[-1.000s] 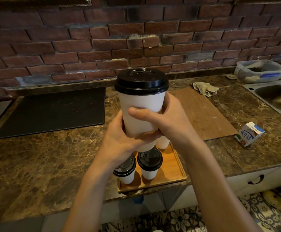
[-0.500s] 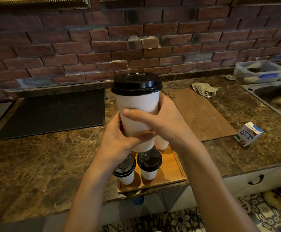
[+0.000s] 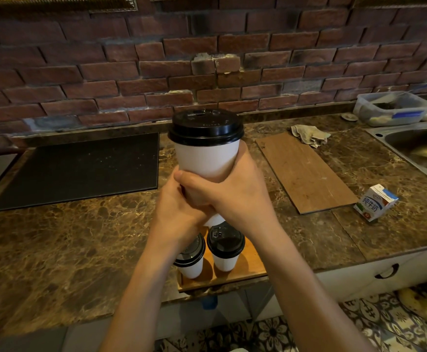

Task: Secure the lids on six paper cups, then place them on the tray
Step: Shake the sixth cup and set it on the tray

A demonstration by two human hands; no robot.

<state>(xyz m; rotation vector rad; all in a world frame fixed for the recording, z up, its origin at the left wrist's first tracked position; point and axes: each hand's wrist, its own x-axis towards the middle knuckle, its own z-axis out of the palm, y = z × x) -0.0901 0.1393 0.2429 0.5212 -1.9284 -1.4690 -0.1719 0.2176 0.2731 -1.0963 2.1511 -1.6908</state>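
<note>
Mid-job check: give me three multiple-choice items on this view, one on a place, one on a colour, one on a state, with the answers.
1. Where is the milk carton?
A. in the sink
B. on the black mat
C. on the counter, right of the wooden board

2. What colour is the lid on the held paper cup?
A. black
B. white
C. red

3. How is that cup held?
A. lying on its side
B. upright, gripped by both hands
C. hanging from one hand by its lid

Answers:
1 C: the carton sits on the marble just past the board's right edge.
2 A: the lid is black above the white cup wall.
3 B: the left hand and right hand wrap its lower part, lid on top.
</note>
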